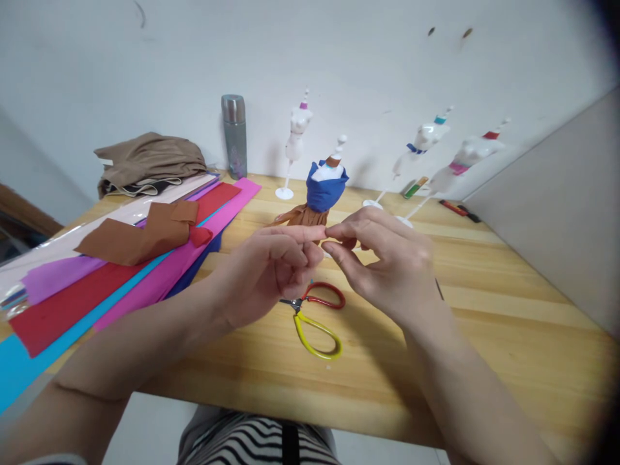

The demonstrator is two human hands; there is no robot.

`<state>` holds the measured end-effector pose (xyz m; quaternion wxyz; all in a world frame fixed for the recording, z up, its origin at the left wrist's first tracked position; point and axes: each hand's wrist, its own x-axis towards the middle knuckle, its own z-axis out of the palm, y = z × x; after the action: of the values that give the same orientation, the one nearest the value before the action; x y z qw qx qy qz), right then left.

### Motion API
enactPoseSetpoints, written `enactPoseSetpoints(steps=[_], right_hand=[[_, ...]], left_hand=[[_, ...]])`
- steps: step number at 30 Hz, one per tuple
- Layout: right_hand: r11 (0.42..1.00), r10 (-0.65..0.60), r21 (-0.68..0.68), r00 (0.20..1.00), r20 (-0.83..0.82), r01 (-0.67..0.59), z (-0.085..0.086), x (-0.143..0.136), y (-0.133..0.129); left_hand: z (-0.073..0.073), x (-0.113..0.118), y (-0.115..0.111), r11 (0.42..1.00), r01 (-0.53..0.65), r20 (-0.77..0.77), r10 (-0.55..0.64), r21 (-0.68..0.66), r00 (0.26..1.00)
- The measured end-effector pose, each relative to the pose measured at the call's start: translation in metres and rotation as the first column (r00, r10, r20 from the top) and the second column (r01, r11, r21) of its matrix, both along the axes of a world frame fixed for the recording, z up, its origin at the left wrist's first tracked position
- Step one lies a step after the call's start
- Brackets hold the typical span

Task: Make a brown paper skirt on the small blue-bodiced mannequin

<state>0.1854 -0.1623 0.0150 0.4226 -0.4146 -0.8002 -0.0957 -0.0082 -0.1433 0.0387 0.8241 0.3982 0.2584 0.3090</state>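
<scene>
My left hand [285,265] is raised over the table, index finger stretched out and the other fingers curled in. The thumb and index finger of my right hand [382,258] come together at that fingertip; anything between them is too small to make out. Just behind my hands stands a small white mannequin [327,171] dressed in a blue cloth top [325,192] and a gathered brown cloth [307,215], its lower part hidden by my fingers. Below my hands, scissors [317,326] with one red and one yellow handle lie on the wood.
Coloured fabric pieces [140,239] and a folded brown garment [155,158] cover the left of the table [484,310]. A grey bottle [235,139] and more mannequins [296,132] stand near the wall. A red-and-black tool [459,210] lies at right.
</scene>
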Motion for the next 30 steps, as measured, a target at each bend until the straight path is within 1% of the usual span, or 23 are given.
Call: enactPoseSetpoints(steps=[3, 7, 10, 13, 15, 19, 22, 25, 28, 30], right_hand=[[1.0, 0.015, -0.024, 0.999, -0.032, -0.015, 0.001, 0.0, 0.001], [0.989, 0.079, -0.114, 0.992, -0.102, -0.09, 0.004, 0.005, 0.002], [0.967, 0.108, -0.211, 0.979, -0.176, -0.144, 0.002, 0.007, 0.005], [0.934, 0.089, -0.308, 0.954, -0.287, -0.179, -0.004, 0.008, 0.01], [0.911, 0.092, -0.346, 0.929, -0.358, -0.224, -0.008, 0.009, 0.014], [0.892, 0.103, -0.356, 0.892, -0.44, -0.278, -0.008, 0.011, 0.019], [0.887, 0.11, -0.355, 0.882, -0.457, -0.295, -0.003, 0.012, 0.02], [0.891, 0.125, -0.335, 0.876, -0.466, -0.305, -0.003, 0.013, 0.021], [0.906, 0.106, -0.323, 0.885, -0.454, -0.274, -0.006, 0.016, 0.023], [0.914, 0.096, -0.316, 0.891, -0.444, -0.256, -0.007, 0.017, 0.024]], left_hand=[[-0.002, 0.001, 0.0, 1.0, 0.025, 0.012, -0.025, 0.015, 1.0], [-0.006, 0.003, 0.0, 0.995, 0.027, -0.056, -0.022, 0.098, 0.998], [-0.011, 0.004, 0.003, 0.98, 0.032, -0.137, -0.006, 0.195, 0.991], [-0.018, 0.006, 0.007, 0.961, 0.01, -0.193, 0.046, 0.278, 0.98], [-0.022, 0.007, 0.011, 0.95, -0.009, -0.211, 0.079, 0.313, 0.974], [-0.025, 0.007, 0.016, 0.938, -0.018, -0.232, 0.104, 0.347, 0.967], [-0.025, 0.006, 0.016, 0.935, -0.016, -0.243, 0.11, 0.355, 0.964], [-0.025, 0.007, 0.017, 0.924, -0.014, -0.233, 0.111, 0.381, 0.966], [-0.024, 0.009, 0.016, 0.883, -0.018, -0.273, 0.164, 0.468, 0.948], [-0.022, 0.009, 0.015, 0.825, 0.028, -0.363, 0.218, 0.564, 0.906]])
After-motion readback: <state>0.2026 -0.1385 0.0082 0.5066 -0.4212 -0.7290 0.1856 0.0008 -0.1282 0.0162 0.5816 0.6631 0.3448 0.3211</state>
